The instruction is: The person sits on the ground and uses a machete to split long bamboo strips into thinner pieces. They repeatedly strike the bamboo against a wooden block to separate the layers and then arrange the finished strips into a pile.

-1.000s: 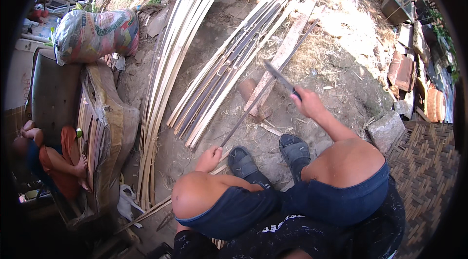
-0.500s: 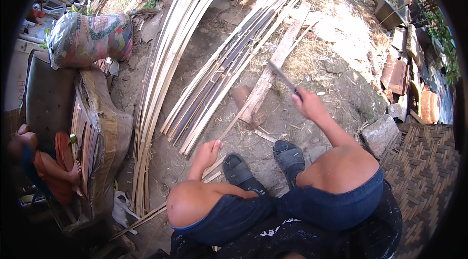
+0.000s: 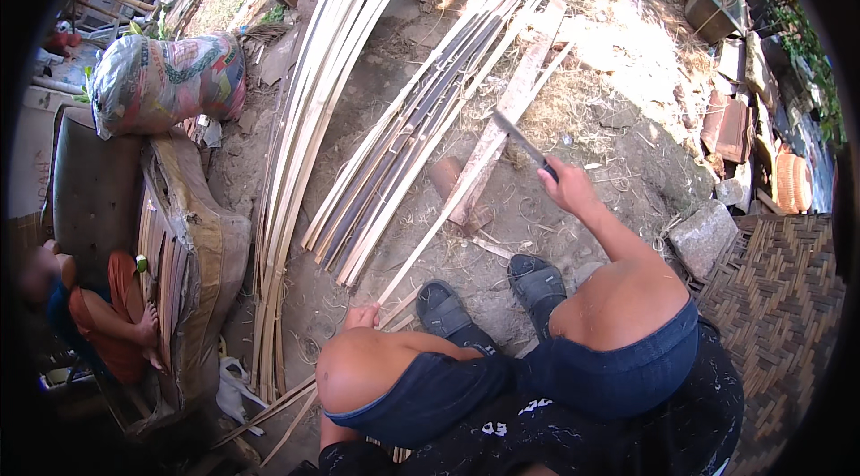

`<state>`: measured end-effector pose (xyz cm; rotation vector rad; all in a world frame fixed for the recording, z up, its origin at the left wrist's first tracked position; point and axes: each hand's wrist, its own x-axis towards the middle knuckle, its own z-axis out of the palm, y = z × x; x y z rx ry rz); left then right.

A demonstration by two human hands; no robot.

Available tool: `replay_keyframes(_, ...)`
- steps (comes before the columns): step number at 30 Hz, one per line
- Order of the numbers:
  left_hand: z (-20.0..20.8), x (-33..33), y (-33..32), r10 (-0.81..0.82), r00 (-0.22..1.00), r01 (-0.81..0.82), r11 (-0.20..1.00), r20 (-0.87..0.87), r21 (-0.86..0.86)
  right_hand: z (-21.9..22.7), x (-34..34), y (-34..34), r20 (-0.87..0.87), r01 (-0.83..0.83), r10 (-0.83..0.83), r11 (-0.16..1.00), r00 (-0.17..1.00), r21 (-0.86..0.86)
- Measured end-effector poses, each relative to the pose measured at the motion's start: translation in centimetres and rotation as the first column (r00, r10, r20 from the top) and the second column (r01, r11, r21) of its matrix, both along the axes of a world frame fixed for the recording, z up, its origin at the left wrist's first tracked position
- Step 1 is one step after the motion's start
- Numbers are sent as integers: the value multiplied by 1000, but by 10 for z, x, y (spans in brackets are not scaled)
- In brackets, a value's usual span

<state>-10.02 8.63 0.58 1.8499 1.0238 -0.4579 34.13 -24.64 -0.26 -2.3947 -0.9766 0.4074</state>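
A: What are your fingers doing?

B: My left hand [image 3: 362, 316] is closed, with my fingers bent around 1 long pale strip [image 3: 421, 248]. My right hand [image 3: 566, 187] is curled around the dark handle of a knife [image 3: 524, 143].

A: Can you see every finger?

B: No. My left hand is small here and right by my left knee [image 3: 358, 373], so I can't tell how each finger sits.

A: Where is the strip?

B: It goes up from my left hand, slanting to the right, and over a flat board [image 3: 537, 51]. The knife blade crosses above it. I can't tell if they touch.

A: What is under the board?

B: A round brown block [image 3: 444, 176], near the board's low end.

A: And by your feet?

B: My 2 dark sandals [image 3: 442, 308] are on the dirt ground [image 3: 618, 149], just below the board.

A: What else is around?

B: 2 big bunches lie to the left: a pale bunch [image 3: 309, 118] and a dark-and-light bunch [image 3: 430, 104]. A gray stone [image 3: 705, 239] and a woven mat [image 3: 770, 306] are to my right. Far left, a person [image 3: 116, 324] with bare feet sits by a fat sack [image 3: 168, 82] and a worn seat [image 3: 215, 243].
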Motion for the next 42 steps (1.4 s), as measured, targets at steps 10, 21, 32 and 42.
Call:
replay_keyframes(10, -9, 26, -10, 13, 993, 1, 992, 113, -123, 11, -37, 14, 84, -128, 129, 992, 988, -12)
replay_keyframes(21, -22, 75, -18, 66, 983, -21, 969, 172, -248, 26, -54, 22, 20, -290, 294, 952, 956, -98)
replay_keyframes(32, -10, 21, -15, 67, 996, -54, 978, 61, -200, 7, -18, -2, 21, 132, -136, 985, 991, 111)
replay_keyframes(42, -17, 85, -13, 49, 975, -2, 977, 216, -214, 6, -25, 11, -78, 98, -95, 994, 992, 41)
